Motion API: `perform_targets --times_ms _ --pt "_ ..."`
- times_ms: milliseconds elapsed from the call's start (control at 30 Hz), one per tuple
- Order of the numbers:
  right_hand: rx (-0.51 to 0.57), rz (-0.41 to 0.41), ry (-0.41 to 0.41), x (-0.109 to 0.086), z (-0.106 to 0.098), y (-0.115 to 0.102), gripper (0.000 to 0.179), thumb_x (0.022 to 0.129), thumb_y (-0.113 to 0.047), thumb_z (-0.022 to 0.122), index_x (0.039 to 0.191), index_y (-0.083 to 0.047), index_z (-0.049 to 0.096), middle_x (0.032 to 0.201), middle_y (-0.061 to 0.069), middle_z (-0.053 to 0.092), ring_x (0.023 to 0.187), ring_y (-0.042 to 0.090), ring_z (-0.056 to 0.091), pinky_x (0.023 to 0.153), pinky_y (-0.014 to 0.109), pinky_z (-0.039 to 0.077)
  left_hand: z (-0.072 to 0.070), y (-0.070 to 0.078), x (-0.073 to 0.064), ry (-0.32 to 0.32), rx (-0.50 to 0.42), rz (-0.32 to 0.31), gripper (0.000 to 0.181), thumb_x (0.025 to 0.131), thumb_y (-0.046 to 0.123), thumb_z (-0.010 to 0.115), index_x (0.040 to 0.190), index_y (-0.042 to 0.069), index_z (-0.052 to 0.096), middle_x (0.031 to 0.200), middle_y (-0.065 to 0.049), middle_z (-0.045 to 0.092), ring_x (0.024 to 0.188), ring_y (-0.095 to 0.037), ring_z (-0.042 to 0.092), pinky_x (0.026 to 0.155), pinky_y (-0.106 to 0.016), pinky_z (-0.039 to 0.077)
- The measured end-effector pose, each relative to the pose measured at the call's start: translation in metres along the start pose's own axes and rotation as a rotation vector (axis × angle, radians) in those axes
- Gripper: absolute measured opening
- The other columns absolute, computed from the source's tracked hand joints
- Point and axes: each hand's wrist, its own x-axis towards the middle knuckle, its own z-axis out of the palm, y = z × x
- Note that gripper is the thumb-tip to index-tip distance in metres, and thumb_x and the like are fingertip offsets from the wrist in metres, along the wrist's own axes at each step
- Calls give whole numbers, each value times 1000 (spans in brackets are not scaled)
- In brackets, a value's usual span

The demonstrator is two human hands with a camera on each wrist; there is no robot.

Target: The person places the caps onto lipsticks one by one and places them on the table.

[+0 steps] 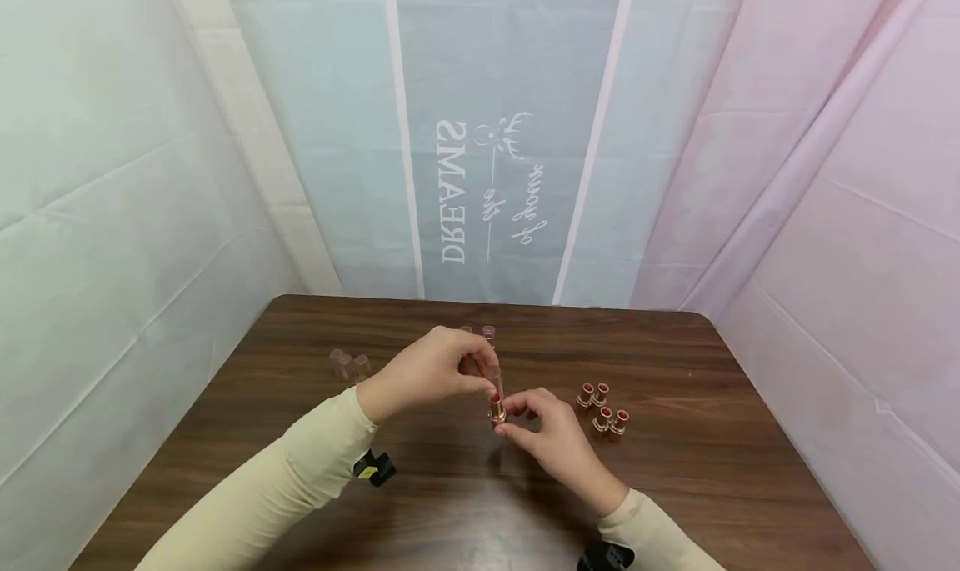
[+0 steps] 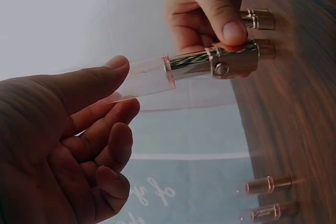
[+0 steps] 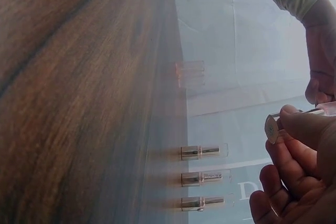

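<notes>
Head view bright, evenly lit; pale glare on near tabletop [image 1: 480,513]; wrist views dimmer, hazy, soft.

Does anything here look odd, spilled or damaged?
Only the lettering on the backdrop looks odd: in the head view it runs sideways instead of level. I see nothing spilled or damaged; the red-topped tubes by the right hand stand upright.

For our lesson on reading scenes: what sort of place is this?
Probably a makeshift tabletop workspace, perhaps a filming booth: a dark wood-grain table, a printed backdrop behind it, and creased pale sheets along both sides.
</notes>
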Motion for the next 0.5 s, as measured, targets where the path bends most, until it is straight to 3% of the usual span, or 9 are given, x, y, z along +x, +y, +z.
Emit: perform_targets --times_ms 167,500 --pt "6 -20 23 0 -1 0 27 77 -19 91 97 -26 73 92 -17 68 88 6 64 79 37 56 3 2 1 -6 27 1 17 85 22 86 96 19 73 83 14 70 70 2 65 66 -23 55" --pt "46 -32 42 0 0 1 26 80 -20 89 99 -28 73 92 -19 67 89 6 63 78 28 54 10 1 2 -26 80 -5 16 86 22 85 95 21 73 83 16 68 70 0 65 65 -21 54"
